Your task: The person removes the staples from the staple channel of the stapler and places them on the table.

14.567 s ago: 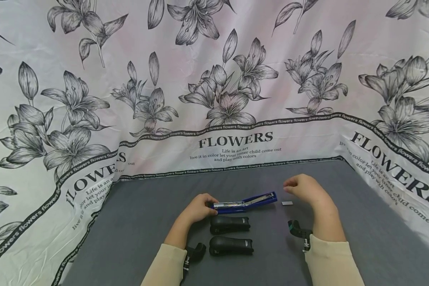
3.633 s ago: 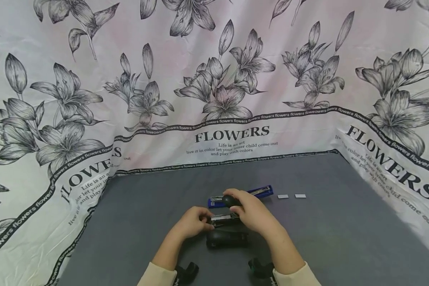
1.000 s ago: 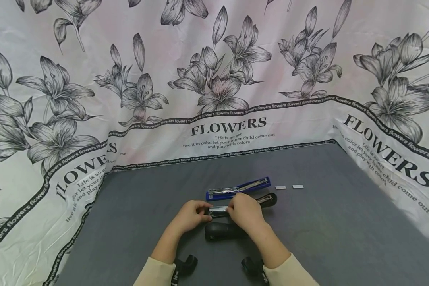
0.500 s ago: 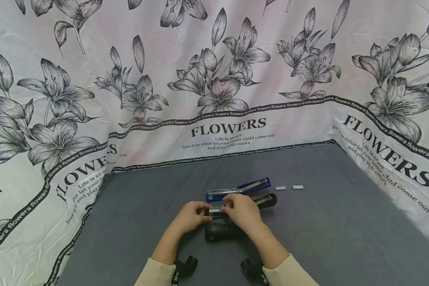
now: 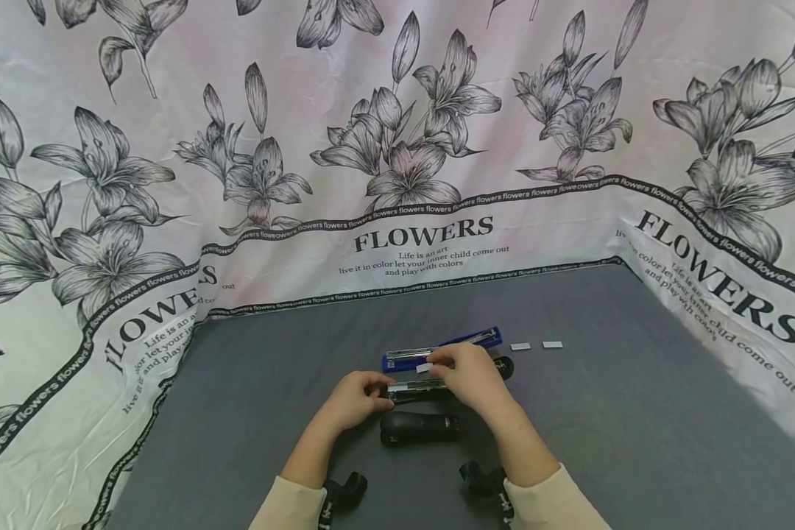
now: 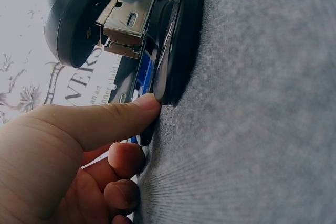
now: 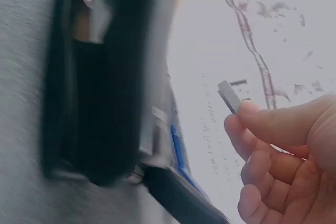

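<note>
An opened black stapler lies on the grey cloth, its cover folded back to the right. My left hand pinches its left end between thumb and fingers. My right hand is raised over the stapler's hinge and hides part of it. Between its thumb and index finger it pinches a short strip of staples, held just above the metal magazine. Behind lies an opened blue stapler. In front sits a closed black stapler, which looms large and blurred in the right wrist view.
Two small staple strips, a left one and a right one, lie right of the blue stapler. A white flower-printed curtain borders the dark grey cloth at the back and sides.
Earlier, the middle black stapler's cover was swung back and a second strip was set on the cloth. Just now my right hand rose from its magazine with another strip; my left hand stayed.
</note>
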Tool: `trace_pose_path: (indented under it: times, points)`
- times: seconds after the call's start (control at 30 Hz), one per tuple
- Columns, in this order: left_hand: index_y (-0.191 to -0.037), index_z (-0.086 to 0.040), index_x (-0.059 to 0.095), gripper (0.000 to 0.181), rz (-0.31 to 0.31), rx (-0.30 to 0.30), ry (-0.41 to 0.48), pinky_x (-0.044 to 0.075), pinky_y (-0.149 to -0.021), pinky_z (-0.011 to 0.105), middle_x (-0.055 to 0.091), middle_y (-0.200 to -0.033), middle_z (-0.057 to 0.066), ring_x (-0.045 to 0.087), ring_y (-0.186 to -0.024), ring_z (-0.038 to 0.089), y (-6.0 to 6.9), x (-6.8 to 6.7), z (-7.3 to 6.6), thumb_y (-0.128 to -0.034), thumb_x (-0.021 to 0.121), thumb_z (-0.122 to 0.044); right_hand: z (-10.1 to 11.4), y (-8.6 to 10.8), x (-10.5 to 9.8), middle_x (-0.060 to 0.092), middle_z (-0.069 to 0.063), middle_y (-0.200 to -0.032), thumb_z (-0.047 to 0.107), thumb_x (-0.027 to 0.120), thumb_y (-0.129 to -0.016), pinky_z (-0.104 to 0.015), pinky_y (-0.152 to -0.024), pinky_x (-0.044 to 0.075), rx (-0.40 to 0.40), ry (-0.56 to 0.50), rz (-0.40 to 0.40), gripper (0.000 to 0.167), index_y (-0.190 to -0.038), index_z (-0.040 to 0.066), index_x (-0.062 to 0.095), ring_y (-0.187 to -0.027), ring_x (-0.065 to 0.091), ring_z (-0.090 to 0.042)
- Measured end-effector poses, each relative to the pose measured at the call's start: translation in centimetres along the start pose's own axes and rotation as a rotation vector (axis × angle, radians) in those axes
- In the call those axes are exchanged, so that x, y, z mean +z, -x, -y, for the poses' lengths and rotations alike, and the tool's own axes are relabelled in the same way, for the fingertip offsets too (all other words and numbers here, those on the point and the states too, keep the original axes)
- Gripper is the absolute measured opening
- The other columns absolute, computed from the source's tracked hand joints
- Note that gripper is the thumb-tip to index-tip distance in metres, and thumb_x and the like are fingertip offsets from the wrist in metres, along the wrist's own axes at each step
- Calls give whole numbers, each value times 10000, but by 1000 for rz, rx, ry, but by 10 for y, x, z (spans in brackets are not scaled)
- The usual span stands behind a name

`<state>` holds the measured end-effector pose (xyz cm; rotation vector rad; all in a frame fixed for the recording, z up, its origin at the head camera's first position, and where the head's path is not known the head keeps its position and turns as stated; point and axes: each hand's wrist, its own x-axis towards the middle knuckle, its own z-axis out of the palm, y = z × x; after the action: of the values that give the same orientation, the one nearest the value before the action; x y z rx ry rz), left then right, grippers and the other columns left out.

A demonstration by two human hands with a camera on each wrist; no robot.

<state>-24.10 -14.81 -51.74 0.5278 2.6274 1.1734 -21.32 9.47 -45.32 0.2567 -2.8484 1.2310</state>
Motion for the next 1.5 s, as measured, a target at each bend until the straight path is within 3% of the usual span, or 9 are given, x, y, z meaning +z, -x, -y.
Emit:
trace_pose_path:
  times: [0.37,0.93,1.27,1.5]
  points:
    - [-1217,-87,747,343,9,-1,3,342,-547,274,437,-608,-56,375,-529,98,0,1,2,-880,809,-119,-9,7,-48,737,-94,-1144,130,695,-987,-495,-871,530,44,-59,-31,211,-1176,71,768,-1059,679,-295]
    - [-1231,-101,746,348,8,-2,15,336,-526,264,416,-577,-61,351,-500,92,1,3,2,-888,803,-127,-46,26,-109,701,-176,-1226,190,683,-1002,-534,-867,507,110,5,-42,259,-1214,59,752,-1091,649,-361]
    - [-1230,-94,743,346,9,-4,39,336,-524,275,410,-570,-54,343,-495,109,3,1,0,-889,799,-120,-77,35,-129,699,-225,-1179,151,717,-966,-573,-870,500,210,69,97,242,-1153,2,752,-1091,632,-423]
    - [-1222,-100,747,339,5,-5,33,335,-523,272,407,-571,-55,342,-496,107,2,1,0,-888,804,-120,-99,28,-123,706,-229,-1145,88,733,-919,-596,-920,473,248,105,186,175,-1061,-5,776,-1111,613,-461]
